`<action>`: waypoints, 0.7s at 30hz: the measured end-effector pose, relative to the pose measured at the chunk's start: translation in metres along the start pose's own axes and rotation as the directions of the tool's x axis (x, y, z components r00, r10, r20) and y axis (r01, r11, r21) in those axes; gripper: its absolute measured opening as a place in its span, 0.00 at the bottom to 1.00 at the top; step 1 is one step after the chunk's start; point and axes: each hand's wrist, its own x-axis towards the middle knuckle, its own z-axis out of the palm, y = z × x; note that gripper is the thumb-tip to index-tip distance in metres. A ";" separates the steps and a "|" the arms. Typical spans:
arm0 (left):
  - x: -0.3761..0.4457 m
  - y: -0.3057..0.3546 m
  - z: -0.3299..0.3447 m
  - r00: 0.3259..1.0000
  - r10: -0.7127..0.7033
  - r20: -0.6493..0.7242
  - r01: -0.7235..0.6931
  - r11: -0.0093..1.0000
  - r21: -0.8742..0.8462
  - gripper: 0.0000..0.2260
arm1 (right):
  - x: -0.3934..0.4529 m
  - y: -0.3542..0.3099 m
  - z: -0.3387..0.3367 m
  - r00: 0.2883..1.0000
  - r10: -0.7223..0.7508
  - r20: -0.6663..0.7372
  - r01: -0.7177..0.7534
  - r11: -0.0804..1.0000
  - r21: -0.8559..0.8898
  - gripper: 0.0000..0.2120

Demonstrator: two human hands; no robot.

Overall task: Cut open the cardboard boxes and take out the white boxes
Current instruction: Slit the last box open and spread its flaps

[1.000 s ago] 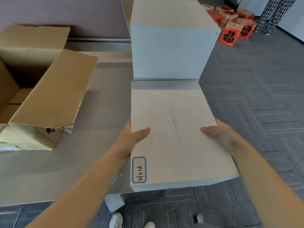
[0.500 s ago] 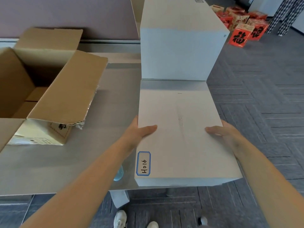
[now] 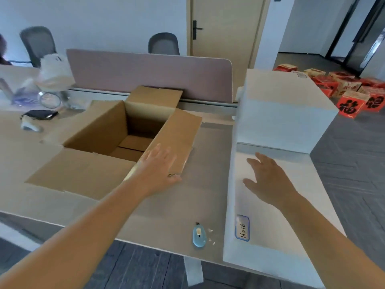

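Left hand (image 3: pixel 160 167) released white box (image 3: pixel 291 205), fingers spread.

Open carton (image 3: pixel 116 130) left on table (image 3: pixel 200 163); labelled box (image 3: pixel 270 226) right, cutter (image 3: pixel 199 235) between.

Bare table (image 3: pixel 200 184) strip btwn open carton (image 3: pixel 116 142) and low white box (image 3: pixel 277 205), I can pass there. Carton's right flap (image 3: pixel 177 138) leans into it; cutter (image 3: pixel 199 235) lies near the front edge. Tall white box (image 3: pixel 285 113) blocks far right, divider (image 3: pixel 150 76) walls off the back.
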 end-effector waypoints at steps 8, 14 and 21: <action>-0.063 -0.160 -0.013 0.982 -0.189 0.019 0.187 0.980 0.070 0.35 | 0.025 -0.153 0.003 0.972 -0.232 -0.041 0.232 0.973 -0.009 0.28; -0.086 -0.260 -0.002 0.988 -0.117 0.103 0.110 0.992 0.067 0.39 | 0.029 -0.262 0.041 0.975 -0.221 -0.011 0.221 0.974 0.043 0.29; -0.069 -0.305 0.009 0.985 0.058 0.161 -0.067 0.996 0.051 0.38 | 0.017 -0.316 0.078 0.993 -0.102 0.058 0.100 0.995 0.031 0.35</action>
